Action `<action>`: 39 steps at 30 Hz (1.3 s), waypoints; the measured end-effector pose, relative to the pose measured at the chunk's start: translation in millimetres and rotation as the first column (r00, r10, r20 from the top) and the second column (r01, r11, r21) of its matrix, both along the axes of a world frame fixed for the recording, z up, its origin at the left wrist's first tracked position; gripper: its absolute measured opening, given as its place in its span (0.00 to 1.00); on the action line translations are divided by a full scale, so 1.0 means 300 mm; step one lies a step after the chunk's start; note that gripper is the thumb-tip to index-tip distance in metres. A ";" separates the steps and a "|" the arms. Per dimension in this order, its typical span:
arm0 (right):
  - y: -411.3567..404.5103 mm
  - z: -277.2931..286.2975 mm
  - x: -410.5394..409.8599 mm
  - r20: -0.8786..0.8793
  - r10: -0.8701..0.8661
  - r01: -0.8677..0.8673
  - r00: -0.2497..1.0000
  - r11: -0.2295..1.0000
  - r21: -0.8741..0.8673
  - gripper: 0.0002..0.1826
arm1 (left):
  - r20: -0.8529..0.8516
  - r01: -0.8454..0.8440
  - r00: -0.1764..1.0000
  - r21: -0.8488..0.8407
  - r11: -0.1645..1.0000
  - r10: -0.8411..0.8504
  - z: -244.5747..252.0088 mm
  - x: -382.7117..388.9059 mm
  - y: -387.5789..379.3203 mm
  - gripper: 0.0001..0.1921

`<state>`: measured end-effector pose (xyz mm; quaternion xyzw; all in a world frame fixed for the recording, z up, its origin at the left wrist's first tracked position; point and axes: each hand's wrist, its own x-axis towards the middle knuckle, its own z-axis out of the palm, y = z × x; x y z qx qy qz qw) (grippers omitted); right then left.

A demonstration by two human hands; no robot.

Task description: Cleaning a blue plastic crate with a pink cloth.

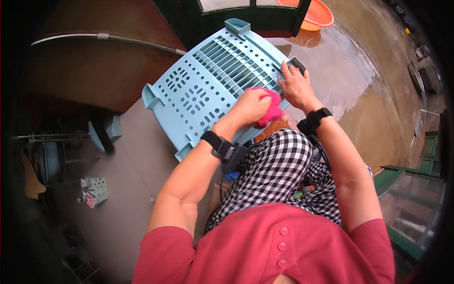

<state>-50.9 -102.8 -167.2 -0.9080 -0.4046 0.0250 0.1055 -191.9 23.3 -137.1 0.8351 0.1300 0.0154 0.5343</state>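
Note:
Before me a light blue plastic rack or shelf unit (212, 85) lies tilted, its perforated and slatted face towards me, with short foot-like brackets at its corners. My left hand (251, 106) grips a bright pink cloth (271, 108) against the rack's near right edge; the cloth is slightly blurred. The fingers of my right hand (298, 85) rest, spread, on the rack's right corner beside a bracket, and that palm carries no separate object. Black straps circle both wrists.
An orange basin (319, 16) stands on the wet floor at the top right. A green-framed door (244, 21) is just beyond the rack, and a curved metal pole (124, 38) extends left. At the lower left sits a small pale-green basket (99, 188). Another green-framed glazed panel (411, 198) is at the right.

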 end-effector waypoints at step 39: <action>0.212 0.427 -0.077 -0.712 0.182 0.098 0.678 0.938 0.334 0.15 | -0.228 -0.025 0.925 0.763 0.646 0.304 0.064 -0.654 0.031 0.49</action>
